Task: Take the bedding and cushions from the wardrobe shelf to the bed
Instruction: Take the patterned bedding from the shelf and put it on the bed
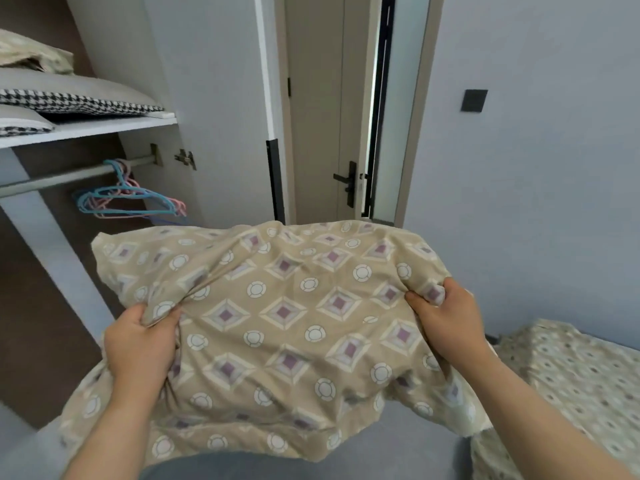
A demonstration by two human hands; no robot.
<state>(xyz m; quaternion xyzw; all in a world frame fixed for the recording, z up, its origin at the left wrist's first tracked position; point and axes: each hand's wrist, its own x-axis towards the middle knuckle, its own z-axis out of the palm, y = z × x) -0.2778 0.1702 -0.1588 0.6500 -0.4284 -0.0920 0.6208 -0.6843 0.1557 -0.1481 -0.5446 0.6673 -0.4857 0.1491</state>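
Observation:
A beige pillow [277, 317] with a purple diamond and white circle pattern fills the middle of the view, held in the air in front of me. My left hand [138, 344] grips its left edge and my right hand [446, 317] grips its right edge. On the white wardrobe shelf [90, 128] at the upper left lie houndstooth cushions [79, 102] with grey backs, and folded pale green bedding [34, 53] on top of them. The bed [568, 386], covered in a dotted pale sheet, shows at the lower right corner.
Under the shelf a rail [69, 174] carries blue and pink hangers [131, 199]. The open wardrobe door [214, 109] stands straight ahead, with a room door [325, 116] and its black handle behind it. A grey wall with a dark switch [473, 100] is on the right.

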